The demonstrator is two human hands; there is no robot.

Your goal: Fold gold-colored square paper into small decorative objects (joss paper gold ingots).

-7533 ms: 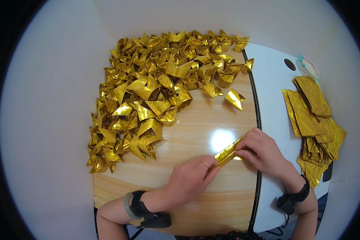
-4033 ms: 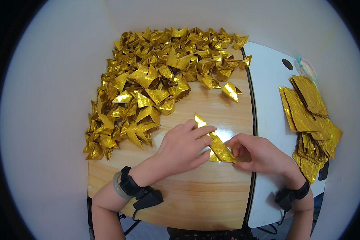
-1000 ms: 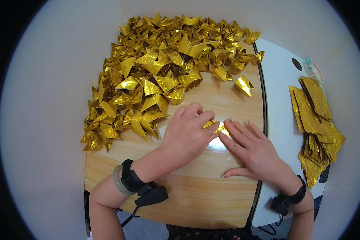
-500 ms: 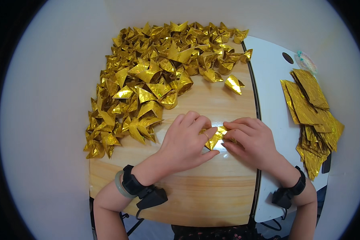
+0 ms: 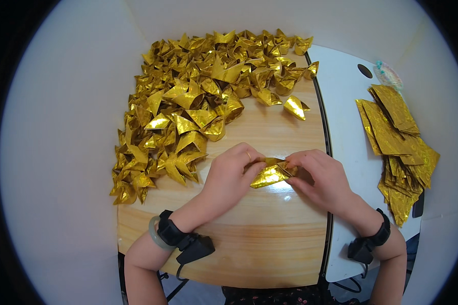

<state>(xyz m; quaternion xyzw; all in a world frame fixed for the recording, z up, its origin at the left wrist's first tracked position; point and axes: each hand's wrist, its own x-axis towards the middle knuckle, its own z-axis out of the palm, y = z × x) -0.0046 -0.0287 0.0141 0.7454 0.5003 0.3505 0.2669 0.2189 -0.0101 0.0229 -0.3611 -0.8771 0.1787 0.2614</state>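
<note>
Gold foil paper (image 5: 269, 177) is being held, folded, between the left grip (image 5: 232, 174) and the right grip (image 5: 322, 179); the left thumb and fingers are pinching its left end, and the right ones are pinching its right end. A wood-grain worktop (image 5: 249, 249) is stretching beneath both grips, and a white worktop (image 5: 343, 122) is adjoining it on the right grip's outer side. Beyond the left grip and to its left, a heap of folded gold pieces (image 5: 188, 96) is spreading out. Well to the right of the right grip, a pile of gold sheets (image 5: 392, 134) is lying fanned. Below each grip, a black wrist strap (image 5: 171, 231) is circling the wrist. Straight beyond the paper and between the grips, one folded piece (image 5: 295, 108) is lying near the heap. A pale bangle (image 5: 156, 233) is sitting just behind the left grip's strap, and a thin ring (image 5: 248, 156) is circling a left finger.
</note>
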